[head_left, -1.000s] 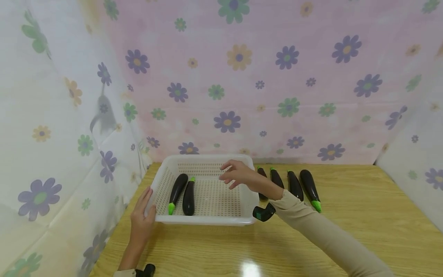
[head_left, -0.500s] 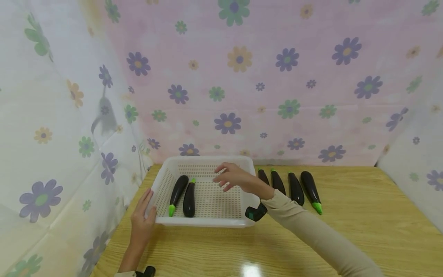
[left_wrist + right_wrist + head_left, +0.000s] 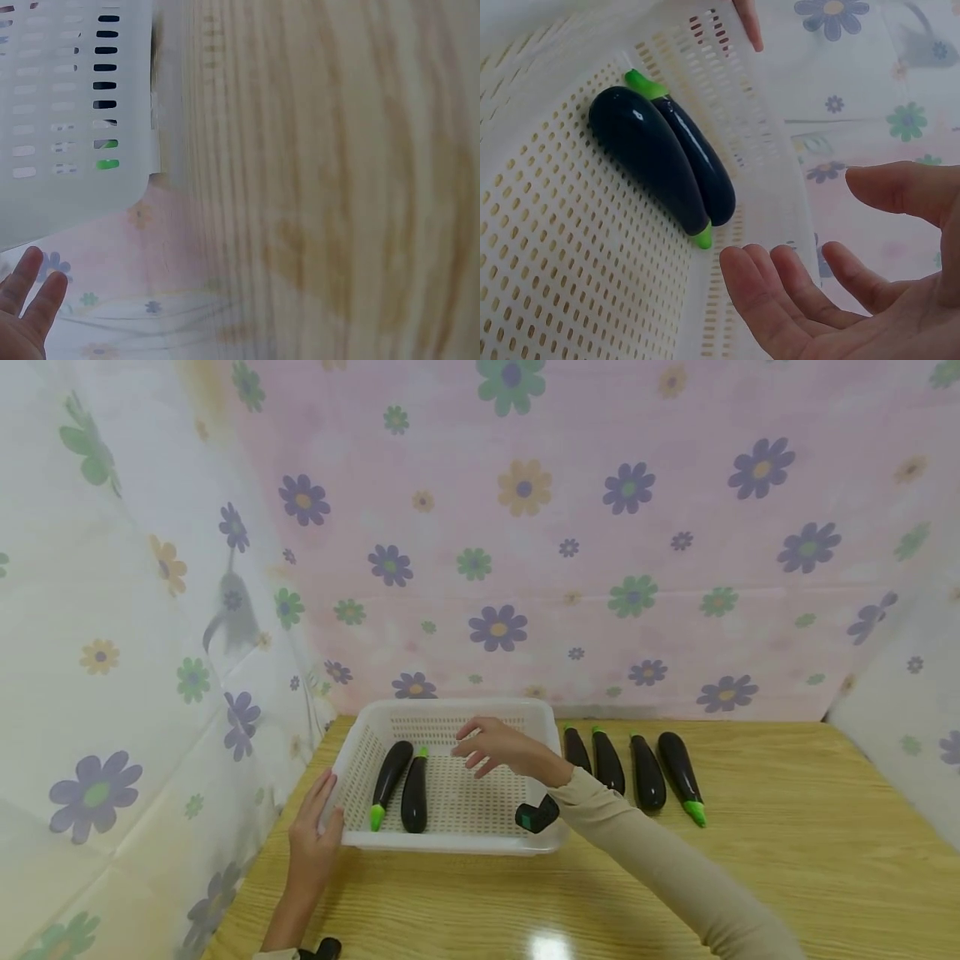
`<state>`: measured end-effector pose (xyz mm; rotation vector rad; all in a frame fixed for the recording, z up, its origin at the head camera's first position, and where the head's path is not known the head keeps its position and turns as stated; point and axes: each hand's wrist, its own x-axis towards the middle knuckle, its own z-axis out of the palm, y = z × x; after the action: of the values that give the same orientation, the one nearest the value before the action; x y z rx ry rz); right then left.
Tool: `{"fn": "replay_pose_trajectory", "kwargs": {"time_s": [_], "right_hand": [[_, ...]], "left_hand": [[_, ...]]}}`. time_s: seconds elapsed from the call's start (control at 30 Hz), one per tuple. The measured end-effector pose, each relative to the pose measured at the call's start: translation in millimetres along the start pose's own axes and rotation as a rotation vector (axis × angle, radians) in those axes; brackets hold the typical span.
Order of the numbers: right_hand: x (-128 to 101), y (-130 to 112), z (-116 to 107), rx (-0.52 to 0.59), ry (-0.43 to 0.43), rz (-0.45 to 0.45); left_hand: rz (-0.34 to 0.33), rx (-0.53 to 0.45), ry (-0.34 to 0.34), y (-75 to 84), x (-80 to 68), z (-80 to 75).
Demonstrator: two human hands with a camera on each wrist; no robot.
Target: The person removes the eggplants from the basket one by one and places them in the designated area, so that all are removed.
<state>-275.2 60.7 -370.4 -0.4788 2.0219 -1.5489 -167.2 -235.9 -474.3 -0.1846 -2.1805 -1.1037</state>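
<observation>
A white slotted plastic basket (image 3: 450, 842) stands on the wooden table. Inside it, at the left, two dark eggplants lie side by side: one eggplant (image 3: 392, 783) has its green stem end toward the front, the other eggplant (image 3: 414, 793) toward the back. My left hand (image 3: 311, 835) rests against the basket's left side, fingers extended along the outer wall and thumb by the front corner. Over the basket's right half hovers my right hand (image 3: 502, 747), holding nothing. Its relaxed, spread fingers (image 3: 754, 296) show in the right wrist view.
Several more eggplants (image 3: 647, 772) lie in a row on the table (image 3: 787, 827), just right of the basket; my right forearm passes in front of them. Flower-patterned cloth (image 3: 555, 577) hangs behind the table and along both sides.
My right hand has drifted left and slightly down over the basket, still holding nothing. My left hand stays at the basket's left side. The eggplants have kept their places.
</observation>
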Motion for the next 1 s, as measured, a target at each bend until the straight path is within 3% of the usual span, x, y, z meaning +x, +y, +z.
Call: {"fn": "replay_pose_trajectory", "kwargs": {"time_s": [0.23,0.7,1.0], "right_hand": [[15,8,8,0.012,-0.025,-0.004],[67,31,39,0.018,0.001,0.131],[82,37,65,-0.124,0.028,0.188]], "left_hand": [[-0.046,-0.003,-0.018,-0.2,-1.9,2.9],[0.030,-0.017,-0.010,-2.2,3.0,6.1],[0.037,-0.010,0.005,1.2,4.6,6.0]]}}
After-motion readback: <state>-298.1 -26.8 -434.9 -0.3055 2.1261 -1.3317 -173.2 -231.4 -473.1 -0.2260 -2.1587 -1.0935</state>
